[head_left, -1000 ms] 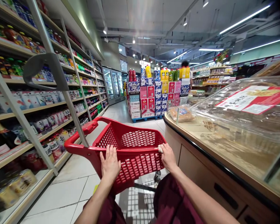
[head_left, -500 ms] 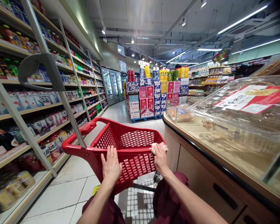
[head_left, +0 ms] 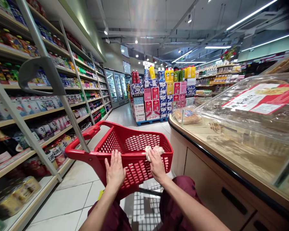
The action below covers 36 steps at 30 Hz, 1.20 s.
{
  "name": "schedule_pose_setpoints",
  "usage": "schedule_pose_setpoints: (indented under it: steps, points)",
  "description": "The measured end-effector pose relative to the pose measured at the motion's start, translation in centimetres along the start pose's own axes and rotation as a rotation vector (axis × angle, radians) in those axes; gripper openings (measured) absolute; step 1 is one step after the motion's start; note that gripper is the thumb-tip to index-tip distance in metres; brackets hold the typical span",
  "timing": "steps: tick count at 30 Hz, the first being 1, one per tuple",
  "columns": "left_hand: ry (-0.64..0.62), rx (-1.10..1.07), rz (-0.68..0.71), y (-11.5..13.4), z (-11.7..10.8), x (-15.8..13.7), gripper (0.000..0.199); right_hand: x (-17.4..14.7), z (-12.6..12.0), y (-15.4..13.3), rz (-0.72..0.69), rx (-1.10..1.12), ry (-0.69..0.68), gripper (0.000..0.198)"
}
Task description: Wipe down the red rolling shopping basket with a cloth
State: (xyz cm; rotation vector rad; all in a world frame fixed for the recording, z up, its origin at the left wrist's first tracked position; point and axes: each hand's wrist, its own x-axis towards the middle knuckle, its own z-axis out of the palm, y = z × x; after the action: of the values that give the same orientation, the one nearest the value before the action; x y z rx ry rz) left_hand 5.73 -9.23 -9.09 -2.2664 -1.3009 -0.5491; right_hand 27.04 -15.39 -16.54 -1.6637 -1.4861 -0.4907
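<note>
A red plastic shopping cart (head_left: 135, 175) stands in front of me, its basket walls pierced with holes. My left hand (head_left: 115, 169) lies flat against the near side of the basket, fingers stretched upward over the rim and holding nothing. On the same rim, farther right, my right hand (head_left: 156, 164) presses a crumpled white cloth (head_left: 159, 149) onto the top edge. Its fingers curl over the cloth, which bulges out past them on both sides. A grey handle (head_left: 42, 75) on a metal pole rises from the cart's left end.
Shelves of bottles and cans (head_left: 45, 128) line the left side. At right, a counter (head_left: 202, 173) carries clear plastic food packages (head_left: 255, 106) close to the cart. Stacked drink cartons (head_left: 152, 104) stand on a blue pallet ahead. White floor tiles (head_left: 69, 199) run beneath the cart.
My right hand, with the cloth, has slid left along the basket rim, away from the right corner. My left hand stays in place on the basket.
</note>
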Motion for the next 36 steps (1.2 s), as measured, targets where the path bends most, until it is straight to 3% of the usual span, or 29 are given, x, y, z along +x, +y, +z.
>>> schedule_pose_setpoints:
  steps: [3,6,8,14,16,19,21,23,27,31,34,36]
  points:
    - [0.009,0.007,0.014,-0.2,0.0,-0.1,0.063,0.0,-0.7,1.0,-0.019,0.013,-0.028,0.057]
    - [-0.013,-0.005,-0.003,0.0,-0.2,-0.1,0.063,-0.5,-2.3,4.0,0.176,-0.041,0.02,0.054]
    - [-0.03,-0.012,-0.021,0.4,-0.4,0.0,0.065,-0.6,-2.4,4.5,0.258,-0.051,0.068,0.052]
    - [-0.056,-0.019,-0.025,0.3,-1.0,0.1,0.064,0.8,0.0,-1.7,0.016,0.229,0.033,0.052]
    - [-0.061,-0.023,-0.012,0.2,-1.1,0.1,0.062,1.5,-1.4,-1.7,0.107,0.341,0.073,0.046]
    - [-0.064,-0.03,-0.025,0.3,-1.3,0.0,0.063,2.8,-5.6,1.2,0.329,0.405,0.093,0.036]
    - [-0.069,-0.039,-0.038,0.5,-1.3,0.0,0.063,3.7,-8.0,3.5,0.38,0.362,0.033,0.03]
    - [-0.076,-0.046,-0.045,0.6,-1.4,0.0,0.063,4.2,-8.7,4.6,0.385,0.299,0.004,0.027]
    - [-0.086,-0.035,-0.049,0.7,-1.3,0.1,0.064,2.6,-4.5,2.5,0.312,0.208,0.083,0.033]
    - [-0.073,-0.028,-0.045,0.6,-1.3,0.1,0.063,-0.3,0.1,0.5,0.084,-0.005,0.189,0.045]
    - [-0.064,-0.036,-0.031,0.4,-1.4,0.1,0.062,-0.9,0.1,2.4,0.009,-0.032,0.138,0.046]
    - [-0.072,-0.044,-0.025,0.4,-1.4,0.1,0.061,-0.5,-1.0,4.6,0.034,0.007,0.109,0.047]
